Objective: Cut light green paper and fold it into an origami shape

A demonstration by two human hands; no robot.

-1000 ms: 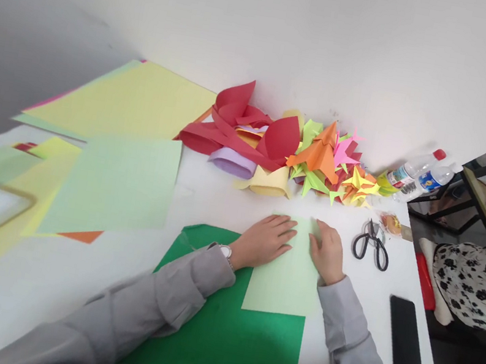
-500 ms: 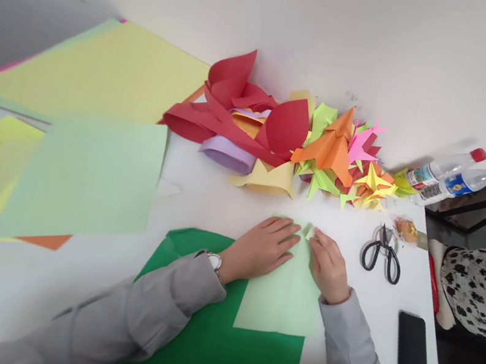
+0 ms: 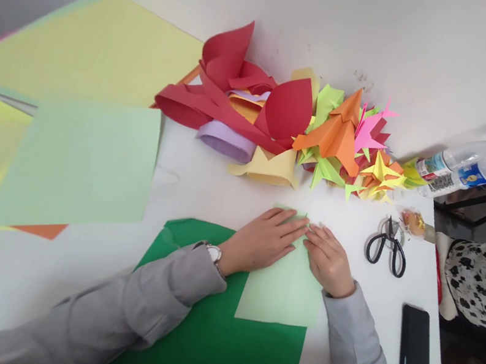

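Nearest on my feed lies a dark green sheet [image 3: 215, 348], partly under the pale green sheet [image 3: 281, 303]. I have my left hand [image 3: 261, 242] flat on the pale one, fingers extended, gripping nothing. My right hand [image 3: 327, 261] bends its fingers at the far end; I can't tell whether they pinch it. Beyond stands an orange paper plane [image 3: 333, 136].

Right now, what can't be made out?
Head view, pale paper: far end partly hidden by the left hand and right hand.
Head view, dark green paper: partly covered by left sleeve and pale paper.
Head view, bottle labels: small print too small to read.
Head view, large yellow sheet: corner cut off by the picture's left edge.
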